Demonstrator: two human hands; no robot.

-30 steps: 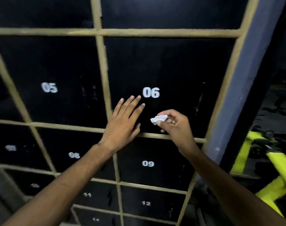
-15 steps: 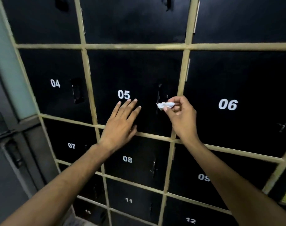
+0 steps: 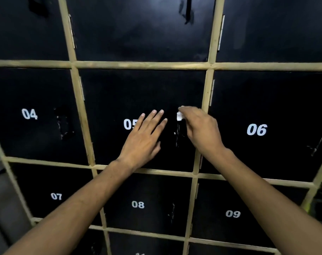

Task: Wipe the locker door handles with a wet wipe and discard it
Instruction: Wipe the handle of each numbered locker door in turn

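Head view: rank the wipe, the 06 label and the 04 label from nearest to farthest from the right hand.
1. The wipe, pinched in the right hand.
2. The 06 label, on the door to its right.
3. The 04 label, far left.

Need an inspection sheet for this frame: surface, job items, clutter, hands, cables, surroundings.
Surface: locker bank, black numbered doors set in a tan frame.
Job's things: wet wipe, a small white wad, at the top of the handle on door 05; the handle shows pale scuff marks.
Clutter: nothing seen.
Grippers: left hand lies flat on door 05 with fingers straight, partly covering the numeral; right hand pinches the wet wipe at the handle.
Cables: nothing seen.
Surroundings: grey panel beside the lockers at the left edge; the room is dim.
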